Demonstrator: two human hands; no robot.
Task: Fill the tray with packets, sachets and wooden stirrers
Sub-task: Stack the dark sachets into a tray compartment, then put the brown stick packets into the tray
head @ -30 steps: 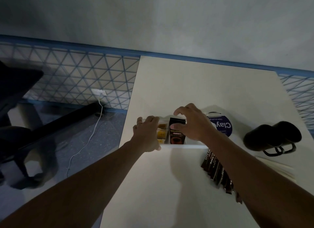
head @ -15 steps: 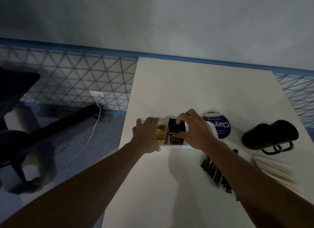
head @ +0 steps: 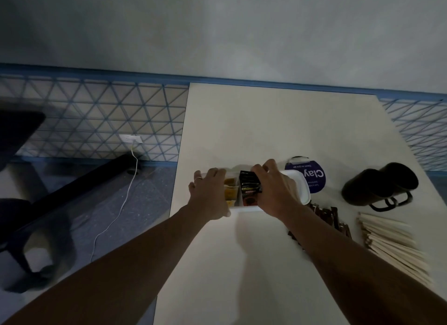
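On the tabletop (head: 266, 121), tray (head: 303, 190): half filled.
Left hand (head: 210, 194): gripping the tray's edge.
Right hand (head: 273, 188): pinching dark packets (head: 249, 183) into place.
Next, I'd guess: grab stirrers (head: 391, 242).

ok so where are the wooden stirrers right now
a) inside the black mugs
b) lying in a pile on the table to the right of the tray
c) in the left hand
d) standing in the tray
b: the wooden stirrers lie loose in a pile on the table, right of the tray and in front of the black mugs, with neither hand touching them.
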